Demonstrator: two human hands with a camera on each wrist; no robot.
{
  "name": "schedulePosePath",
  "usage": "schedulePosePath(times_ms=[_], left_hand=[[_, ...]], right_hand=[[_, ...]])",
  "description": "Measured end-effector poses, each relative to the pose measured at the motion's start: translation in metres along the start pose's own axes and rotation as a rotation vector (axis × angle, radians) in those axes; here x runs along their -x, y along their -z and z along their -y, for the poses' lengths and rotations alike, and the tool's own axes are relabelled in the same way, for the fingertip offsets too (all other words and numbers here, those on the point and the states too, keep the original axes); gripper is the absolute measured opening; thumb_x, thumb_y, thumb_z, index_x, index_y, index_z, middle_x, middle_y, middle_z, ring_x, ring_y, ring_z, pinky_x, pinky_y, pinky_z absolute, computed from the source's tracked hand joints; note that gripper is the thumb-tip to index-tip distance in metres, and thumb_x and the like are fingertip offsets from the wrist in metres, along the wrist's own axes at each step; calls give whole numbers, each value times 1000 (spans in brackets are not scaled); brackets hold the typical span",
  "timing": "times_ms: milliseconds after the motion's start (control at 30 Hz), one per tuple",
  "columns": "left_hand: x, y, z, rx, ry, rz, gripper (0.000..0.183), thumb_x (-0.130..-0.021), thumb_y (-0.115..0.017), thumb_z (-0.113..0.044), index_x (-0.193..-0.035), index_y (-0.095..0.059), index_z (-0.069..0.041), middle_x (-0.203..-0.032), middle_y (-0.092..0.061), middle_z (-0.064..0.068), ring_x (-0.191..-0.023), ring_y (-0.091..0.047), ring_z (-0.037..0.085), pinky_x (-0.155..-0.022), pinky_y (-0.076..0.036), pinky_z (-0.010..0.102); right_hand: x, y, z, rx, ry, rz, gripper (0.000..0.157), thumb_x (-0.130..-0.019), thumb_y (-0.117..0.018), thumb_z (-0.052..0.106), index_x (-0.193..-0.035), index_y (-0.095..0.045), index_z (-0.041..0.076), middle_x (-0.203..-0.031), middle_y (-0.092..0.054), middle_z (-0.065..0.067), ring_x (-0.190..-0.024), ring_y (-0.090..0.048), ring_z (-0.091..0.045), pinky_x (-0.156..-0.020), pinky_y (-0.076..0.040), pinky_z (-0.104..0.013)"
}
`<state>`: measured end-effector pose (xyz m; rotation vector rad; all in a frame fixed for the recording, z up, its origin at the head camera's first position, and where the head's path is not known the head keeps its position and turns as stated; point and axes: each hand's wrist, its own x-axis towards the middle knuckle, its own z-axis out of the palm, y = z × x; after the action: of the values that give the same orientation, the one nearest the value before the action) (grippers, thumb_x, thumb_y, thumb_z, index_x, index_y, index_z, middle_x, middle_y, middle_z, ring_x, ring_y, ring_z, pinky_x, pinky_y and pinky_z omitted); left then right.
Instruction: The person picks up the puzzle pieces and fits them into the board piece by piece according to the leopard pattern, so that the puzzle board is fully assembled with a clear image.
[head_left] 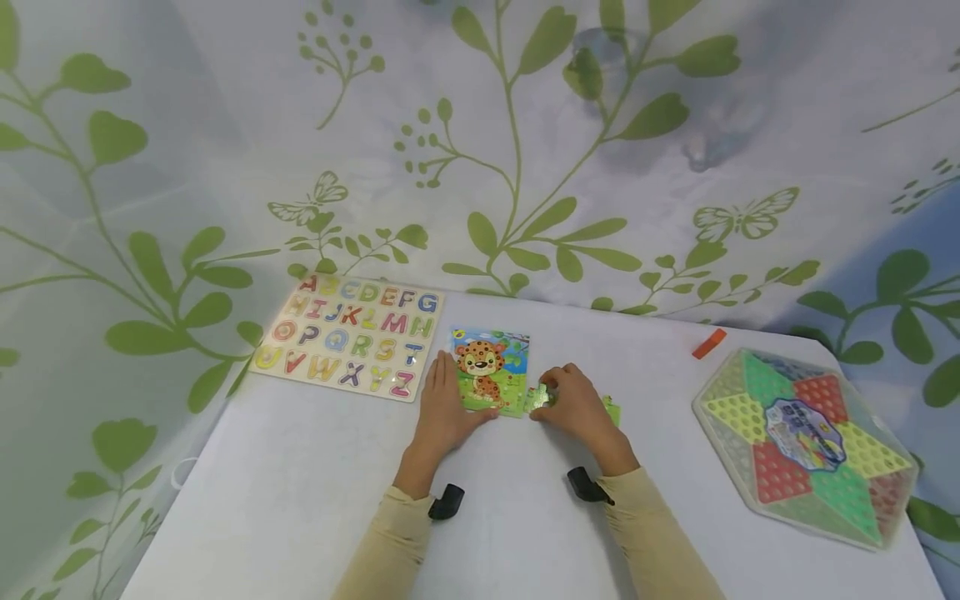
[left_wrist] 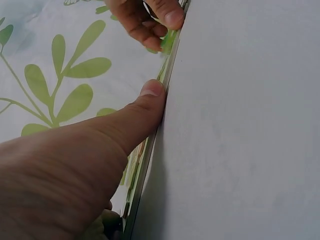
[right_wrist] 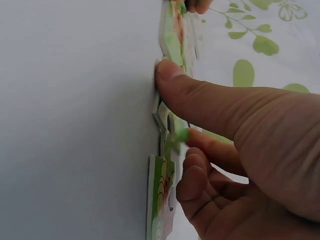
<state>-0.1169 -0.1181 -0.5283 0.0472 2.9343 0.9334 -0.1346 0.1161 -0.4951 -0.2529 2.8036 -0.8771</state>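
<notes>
A square jigsaw puzzle (head_left: 491,358) with a spotted cartoon leopard lies on the white table. Along its left edge rest the straight fingers of my left hand (head_left: 441,410), and the thumb touches its near edge. In the left wrist view, that thumb presses against the puzzle's thin side (left_wrist: 135,187). Just right of the puzzle, my right hand (head_left: 579,410) pinches a green puzzle piece (head_left: 538,397) between thumb and fingers. Another puzzle piece (head_left: 612,410) lies partly hidden behind the right hand; the right wrist view shows a green-edged piece (right_wrist: 161,195) near the fingers.
At the back left lies a wooden alphabet board (head_left: 322,331) with coloured letters. A hexagonal Chinese checkers board (head_left: 806,450) lies on the right, with a small orange-red strip (head_left: 708,343) beyond it. A leaf-patterned curtain (head_left: 525,150) stands behind the table (head_left: 510,533).
</notes>
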Motion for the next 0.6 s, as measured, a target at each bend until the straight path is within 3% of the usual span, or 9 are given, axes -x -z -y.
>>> schedulePosePath(times_ms=[133,300,400,600], left_hand=[[0,2,1,32,3,-13,129,-75,-87,-52,-162,-10,4,-171,-10,22,-159,-11,38,-129,-19,53],[-1,4,1,45,5,-18,129,-75,-88,-51,-162,-11,4,-171,-10,22,-159,-11,37,-129,-19,52],[-1,4,1,36,12,-17,129,-75,-88,-52,-162,-11,4,-171,-10,22,-159,-11,37,-129,-20,51],[0,6,1,58,8,-20,129,-75,-88,-51,-161,-11,5,-171,-11,23,-159,-12,38,-129,-20,53]], right_hand=[[-1,4,1,-70,-35,6,43,-82,-87,21,-114,-62,8,-104,-65,-9,-92,-61,-24,-80,-53,-40],[-4,14,2,-165,-63,-76,19,-93,-76,23,-108,-67,15,-100,-73,-6,-87,-68,-20,-70,-51,-31],[-11,13,6,-228,-28,-96,20,-94,-75,27,-109,-69,15,-104,-76,-7,-91,-72,-22,-73,-55,-33],[-35,-6,33,-269,51,-1,26,-92,-77,29,-113,-72,15,-104,-77,-5,-92,-73,-18,-79,-58,-37]])
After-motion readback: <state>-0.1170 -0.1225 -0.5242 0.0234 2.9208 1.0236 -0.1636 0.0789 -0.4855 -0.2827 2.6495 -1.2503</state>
